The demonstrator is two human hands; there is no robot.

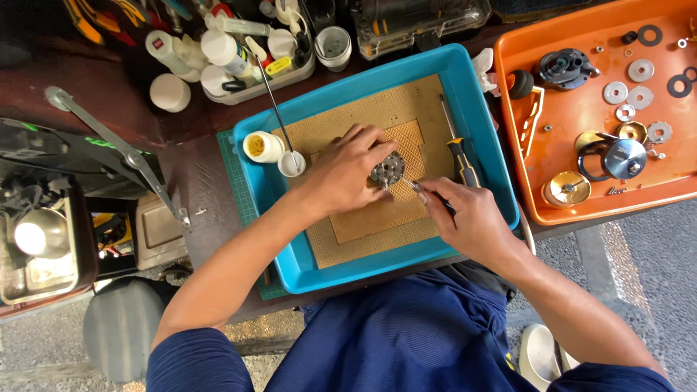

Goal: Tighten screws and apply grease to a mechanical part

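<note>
Seated worker, head view. Nearest the viewer, the right hand point(472, 218) is pinching a thin metal tool point(415, 186) between clenched fingertips; the tool's long axis is running up and to the left, its tip just reaching the lower right edge of the round toothed metal part point(388, 169). The left hand point(347, 174) is curling over that part from the left and above, fingers grasping its rim and holding it down on the tan perforated mat point(363, 225). The part is thus lying between the two hands, touched by the left and just up-left of the right fingertips; the left hand is the nearer. Mat and hands are sitting inside the blue tray point(290, 261), where a screwdriver point(459, 149) is lying along the right side and a small white cup point(292, 163) at the left. Farther right, an orange tray point(581, 210) is holding washers and other round metal parts.
</note>
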